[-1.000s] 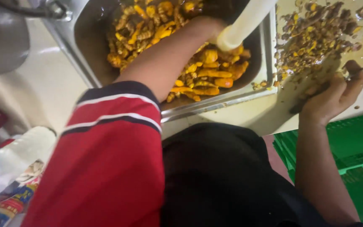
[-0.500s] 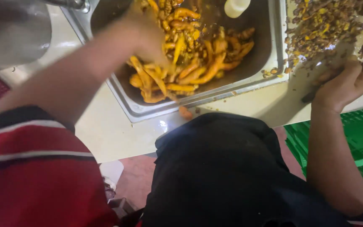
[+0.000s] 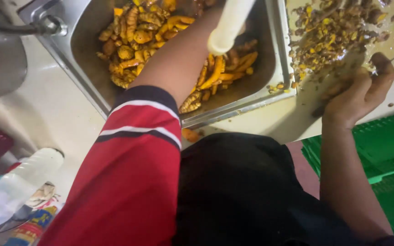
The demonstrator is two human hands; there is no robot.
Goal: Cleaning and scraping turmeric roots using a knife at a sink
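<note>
The left arm [image 3: 178,68] reached into the metal sink [image 3: 270,86] among orange roots [image 3: 135,34], its hand's grip hidden past the frame. Right of it, the right hand [image 3: 359,93] lay half-curled on the counter [image 3: 270,120], touching peel scraps [image 3: 329,34].

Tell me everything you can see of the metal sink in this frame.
The sink is a rectangular basin of dull grey steel with a raised rim, set into a pale counter. It holds a heap of orange-yellow knobbly roots, some sliced into strips. A tap fitting sits at its left corner. The left arm in a red striped sleeve reaches into it, the hand hidden behind a white pipe that hangs over the basin. Peel scraps lie on the counter to its right.
</note>
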